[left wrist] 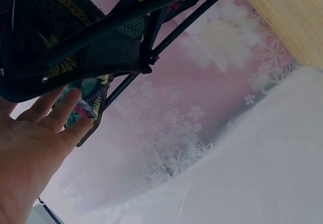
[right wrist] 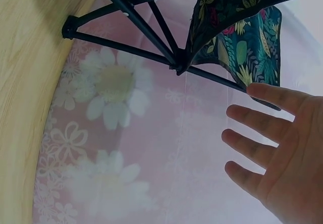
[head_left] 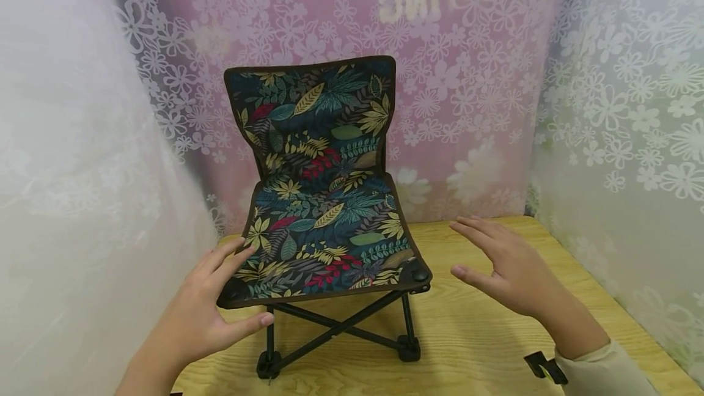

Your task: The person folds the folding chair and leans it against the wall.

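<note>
A folding chair [head_left: 324, 200] with dark leaf-print fabric and a black tube frame stands unfolded on the wooden table. Its crossed front legs [head_left: 335, 326] end in black plastic feet. Beside the seat's front left corner is my left hand [head_left: 200, 307], fingers spread; whether it touches the fabric I cannot tell. My right hand [head_left: 503, 267] hovers to the right of the seat, apart from it, with nothing held. From below, the left wrist view shows the seat's underside above my left fingers [left wrist: 60, 113]. In the right wrist view my right fingers [right wrist: 257, 123] are extended near the backrest.
The yellow wood-grain table [head_left: 467, 335] reaches to the back curtain. A pink curtain [head_left: 467, 109] with white flowers hangs behind the chair. Pale curtains close in on the left [head_left: 82, 200] and right [head_left: 632, 139]. A black strap [head_left: 546, 367] shows at my right sleeve.
</note>
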Demonstrator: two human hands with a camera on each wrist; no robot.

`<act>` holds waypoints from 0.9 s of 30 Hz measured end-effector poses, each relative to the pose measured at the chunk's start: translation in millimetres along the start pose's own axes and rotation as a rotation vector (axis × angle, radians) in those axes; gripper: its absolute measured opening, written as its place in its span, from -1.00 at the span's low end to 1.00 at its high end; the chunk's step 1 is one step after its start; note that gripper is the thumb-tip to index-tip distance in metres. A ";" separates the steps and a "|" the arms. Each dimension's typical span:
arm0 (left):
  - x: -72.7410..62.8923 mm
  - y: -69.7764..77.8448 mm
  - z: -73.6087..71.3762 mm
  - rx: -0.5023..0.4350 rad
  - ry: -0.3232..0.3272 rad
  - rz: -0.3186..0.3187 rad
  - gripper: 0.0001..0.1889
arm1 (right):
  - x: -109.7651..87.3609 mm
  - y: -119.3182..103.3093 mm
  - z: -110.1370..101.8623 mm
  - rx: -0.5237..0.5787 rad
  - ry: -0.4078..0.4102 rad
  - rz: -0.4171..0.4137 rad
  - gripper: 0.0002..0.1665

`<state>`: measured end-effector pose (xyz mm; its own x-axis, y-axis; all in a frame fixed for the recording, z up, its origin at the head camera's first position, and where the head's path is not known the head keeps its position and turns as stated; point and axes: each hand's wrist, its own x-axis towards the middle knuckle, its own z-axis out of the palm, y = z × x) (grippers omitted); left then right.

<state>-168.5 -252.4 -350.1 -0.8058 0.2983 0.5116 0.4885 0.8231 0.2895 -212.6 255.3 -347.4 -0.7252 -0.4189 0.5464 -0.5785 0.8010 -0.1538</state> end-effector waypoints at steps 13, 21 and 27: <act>0.9 3.2 5.7 -0.004 0.032 0.034 -0.01 | 6.7 -5.6 7.6 0.027 -0.002 -0.030 -0.13; 2.4 5.8 9.4 -0.013 0.036 0.050 -0.04 | 11.4 -12.4 12.5 0.043 -0.008 -0.032 -0.13; 1.9 4.7 13.4 -0.018 0.037 0.049 -0.04 | 14.4 -16.5 15.4 0.057 -0.024 -0.041 -0.14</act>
<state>-172.2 -241.5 -358.6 -0.7683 0.3195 0.5547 0.5329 0.7994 0.2776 -219.3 229.5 -349.7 -0.7086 -0.4614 0.5338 -0.6277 0.7578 -0.1783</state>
